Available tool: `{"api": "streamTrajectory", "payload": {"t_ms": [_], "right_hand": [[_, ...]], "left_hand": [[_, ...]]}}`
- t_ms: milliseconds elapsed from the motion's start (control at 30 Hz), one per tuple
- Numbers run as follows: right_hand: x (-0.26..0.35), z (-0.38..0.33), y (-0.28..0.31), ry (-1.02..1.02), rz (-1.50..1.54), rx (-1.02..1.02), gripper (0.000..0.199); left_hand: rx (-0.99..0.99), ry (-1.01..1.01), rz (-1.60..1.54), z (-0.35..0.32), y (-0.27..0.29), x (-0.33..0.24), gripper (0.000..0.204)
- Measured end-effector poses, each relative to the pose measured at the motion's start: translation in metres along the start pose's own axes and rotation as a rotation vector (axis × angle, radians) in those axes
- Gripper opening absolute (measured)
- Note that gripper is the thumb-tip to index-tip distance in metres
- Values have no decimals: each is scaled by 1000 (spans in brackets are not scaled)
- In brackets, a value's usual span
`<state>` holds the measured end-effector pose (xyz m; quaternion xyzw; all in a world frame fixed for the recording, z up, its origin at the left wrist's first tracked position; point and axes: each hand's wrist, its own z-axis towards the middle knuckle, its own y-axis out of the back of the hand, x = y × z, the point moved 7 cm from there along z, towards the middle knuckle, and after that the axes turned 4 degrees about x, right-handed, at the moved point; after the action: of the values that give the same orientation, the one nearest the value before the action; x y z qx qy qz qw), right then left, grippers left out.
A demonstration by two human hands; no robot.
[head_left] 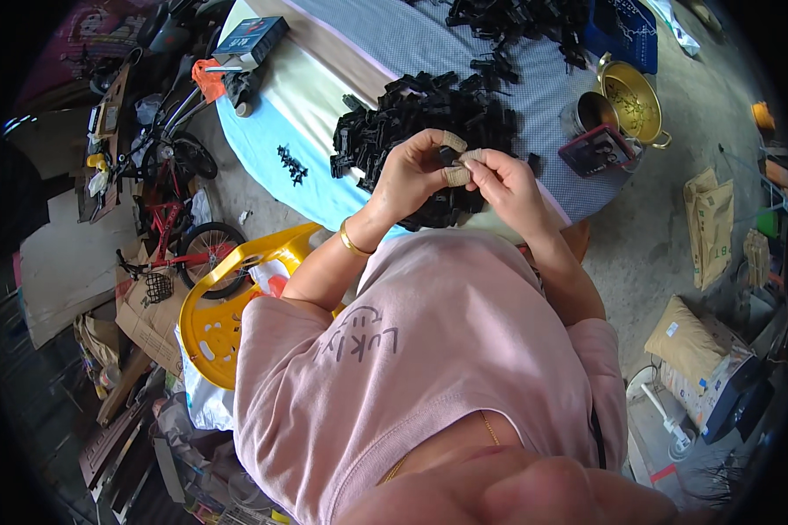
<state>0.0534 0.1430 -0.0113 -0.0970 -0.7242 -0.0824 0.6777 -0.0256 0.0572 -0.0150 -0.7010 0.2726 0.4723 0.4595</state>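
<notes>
Over the near edge of the cloth-covered table (pixel 284 74), my left hand (pixel 405 179) and my right hand (pixel 506 185) meet at the fingertips. Tan tape wraps several of the fingers. Between them is a small black plastic part (pixel 448 156), mostly covered by the fingers. My left thumb and forefinger curve around it, and my right thumb and forefinger pinch close against it. Just beyond and beneath both hands lies a large heap of similar black parts (pixel 411 109). To its left sits a small cluster of thin black pieces (pixel 292 165).
More black parts (pixel 508 22) lie at the table's far side beside a blue basket (pixel 623 39). At right stand a gold pot (pixel 648 87), a metal cup (pixel 596 112) and a dark-red framed device (pixel 594 154). A box (pixel 252 42) is far left; a yellow chair (pixel 210 337) stands left.
</notes>
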Motion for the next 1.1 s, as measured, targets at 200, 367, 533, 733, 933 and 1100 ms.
{"api": "streamTrajectory", "payload": {"t_ms": [200,367,533,733,933,1100], "right_hand": [[5,-1,-1,-5,-18,-21,14],[10,-9,-5,-10,-76,-38,14],[15,-10,-5,44,-110,-88,15],[-16,-11,3,-189,129,6,16],[9,-11,15,97,-77,-123,25],[13,-12,25,108,-101,-62,19]], "left_hand": [[-85,-43,402,-9,-8,-23,26],[-113,-90,540,-16,-10,-29,25],[-118,-268,741,-19,-16,-35,19],[-76,-306,912,-15,-25,-32,31],[-74,-177,1009,-9,-32,-29,57],[158,-84,759,-12,-39,-34,67]]}}
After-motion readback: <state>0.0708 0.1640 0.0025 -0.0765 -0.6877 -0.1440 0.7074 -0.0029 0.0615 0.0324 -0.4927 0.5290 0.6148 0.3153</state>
